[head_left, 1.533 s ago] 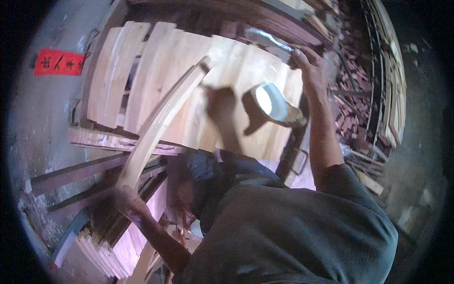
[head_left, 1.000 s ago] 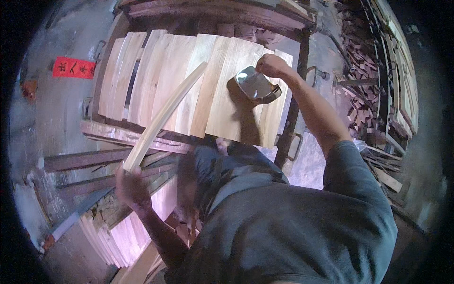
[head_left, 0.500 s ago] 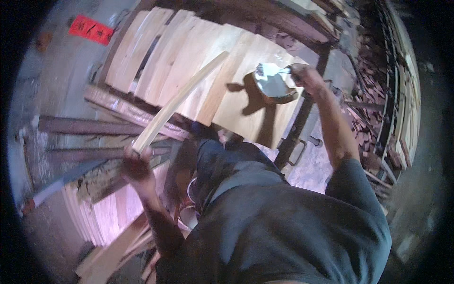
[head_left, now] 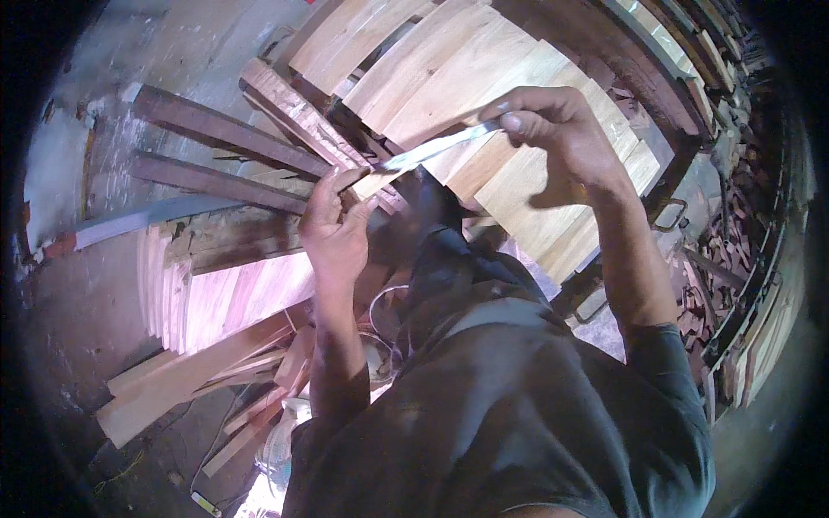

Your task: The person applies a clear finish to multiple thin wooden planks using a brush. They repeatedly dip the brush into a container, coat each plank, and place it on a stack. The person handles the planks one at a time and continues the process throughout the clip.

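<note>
My left hand [head_left: 337, 229] grips the near end of a pale curved wooden slat [head_left: 373, 183], which I see almost end-on, just in front of my chest. My right hand [head_left: 553, 129] pinches a thin shiny metal piece [head_left: 436, 148] by its far end. The piece is seen edge-on as a silvery strip, and its other end meets the slat's end by my left fingers. Both hands are raised close together above a row of pale wooden slats [head_left: 484, 78].
Dark boards [head_left: 216, 129] lie across at upper left. A stack of pinkish planks [head_left: 233, 293] and loose offcuts [head_left: 181, 388] lie at left on the concrete floor. A dark bench frame with a metal handle [head_left: 669, 216] and piles of wood scraps [head_left: 743, 224] stand at right.
My right hand has carried the metal piece from over the row of slats down to the slat's near end. My left hand has raised that end, and the two hands have come together.
</note>
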`<act>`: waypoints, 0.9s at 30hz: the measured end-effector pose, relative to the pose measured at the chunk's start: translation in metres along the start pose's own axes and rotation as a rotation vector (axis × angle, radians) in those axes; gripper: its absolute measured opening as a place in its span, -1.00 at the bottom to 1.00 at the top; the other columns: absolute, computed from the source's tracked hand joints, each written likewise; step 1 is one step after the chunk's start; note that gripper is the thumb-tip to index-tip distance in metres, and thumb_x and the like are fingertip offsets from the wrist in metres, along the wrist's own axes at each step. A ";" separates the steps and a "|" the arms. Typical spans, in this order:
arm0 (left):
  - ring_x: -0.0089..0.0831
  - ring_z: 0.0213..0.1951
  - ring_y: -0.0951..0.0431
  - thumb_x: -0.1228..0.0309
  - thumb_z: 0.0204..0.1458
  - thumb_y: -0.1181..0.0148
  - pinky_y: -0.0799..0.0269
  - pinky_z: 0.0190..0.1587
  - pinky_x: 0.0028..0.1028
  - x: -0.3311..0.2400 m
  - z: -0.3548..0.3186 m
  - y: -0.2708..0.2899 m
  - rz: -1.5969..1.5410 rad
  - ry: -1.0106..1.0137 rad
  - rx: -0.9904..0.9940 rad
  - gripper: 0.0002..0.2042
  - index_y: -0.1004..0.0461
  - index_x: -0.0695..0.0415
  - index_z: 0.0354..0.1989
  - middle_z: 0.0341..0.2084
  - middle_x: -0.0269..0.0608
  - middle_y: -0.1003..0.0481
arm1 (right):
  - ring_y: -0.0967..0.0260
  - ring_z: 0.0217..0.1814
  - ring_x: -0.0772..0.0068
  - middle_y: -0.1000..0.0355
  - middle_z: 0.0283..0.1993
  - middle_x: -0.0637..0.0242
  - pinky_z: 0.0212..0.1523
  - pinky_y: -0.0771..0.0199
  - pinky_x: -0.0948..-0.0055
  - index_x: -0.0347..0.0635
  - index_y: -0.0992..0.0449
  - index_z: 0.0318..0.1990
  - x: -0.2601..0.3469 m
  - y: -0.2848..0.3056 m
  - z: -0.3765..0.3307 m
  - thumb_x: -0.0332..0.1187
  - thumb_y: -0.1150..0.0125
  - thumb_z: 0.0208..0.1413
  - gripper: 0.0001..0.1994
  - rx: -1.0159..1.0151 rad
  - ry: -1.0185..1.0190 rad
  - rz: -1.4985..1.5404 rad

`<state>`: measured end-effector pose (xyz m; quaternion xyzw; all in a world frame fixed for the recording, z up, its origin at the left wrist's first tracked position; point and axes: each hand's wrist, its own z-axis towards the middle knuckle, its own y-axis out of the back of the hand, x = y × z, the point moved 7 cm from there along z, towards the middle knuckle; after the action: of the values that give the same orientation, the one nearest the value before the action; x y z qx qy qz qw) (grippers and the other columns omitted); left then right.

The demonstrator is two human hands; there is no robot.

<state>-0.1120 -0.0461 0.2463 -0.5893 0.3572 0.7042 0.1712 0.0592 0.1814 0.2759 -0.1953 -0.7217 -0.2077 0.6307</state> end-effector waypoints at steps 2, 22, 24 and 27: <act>-0.40 -0.08 -0.53 0.74 0.02 -0.24 -0.49 -0.03 -0.47 0.010 0.001 0.004 -0.125 -0.014 -0.042 -0.47 -0.25 0.42 0.20 -0.11 0.01 -0.53 | -0.34 -0.33 0.56 -0.54 -0.37 0.36 -0.25 -0.38 0.50 -0.27 -0.64 -0.17 0.011 -0.021 0.008 -0.39 -0.25 0.18 -0.84 0.058 0.047 -0.073; -0.39 -0.06 -0.56 0.82 0.01 -0.18 -0.47 0.01 -0.47 0.016 0.017 0.010 -0.084 0.018 -0.049 -0.42 -0.20 0.39 0.25 -0.09 0.00 -0.54 | -0.56 -0.25 0.22 -0.58 -0.30 0.07 -0.18 -0.48 0.34 -0.26 -0.62 -0.12 -0.092 0.080 0.016 -0.34 -0.21 0.15 -0.77 -0.500 -0.241 -0.794; -0.40 -0.07 -0.56 0.81 0.02 -0.18 -0.47 -0.01 -0.47 0.018 0.019 0.011 -0.085 0.027 -0.060 -0.42 -0.19 0.38 0.26 -0.11 -0.03 -0.55 | -0.54 -0.21 0.06 -0.57 -0.24 0.06 -0.16 -0.49 0.26 -0.21 -0.62 -0.14 -0.088 0.068 0.002 -0.37 -0.19 0.14 -0.80 -0.537 -0.143 -0.802; -0.42 -0.09 -0.56 0.78 -0.02 -0.23 -0.49 -0.04 -0.47 0.016 0.022 0.009 -0.050 -0.006 -0.068 -0.42 -0.22 0.38 0.24 -0.12 -0.05 -0.55 | -0.49 -0.27 -0.01 -0.50 -0.33 0.08 -0.25 -0.47 0.15 -0.17 -0.61 -0.20 -0.053 0.015 -0.019 -0.47 -0.21 0.02 -0.82 -0.535 0.077 -0.773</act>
<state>-0.1378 -0.0398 0.2351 -0.6016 0.3176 0.7131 0.1697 0.0901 0.1828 0.2262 -0.0600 -0.6386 -0.6132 0.4610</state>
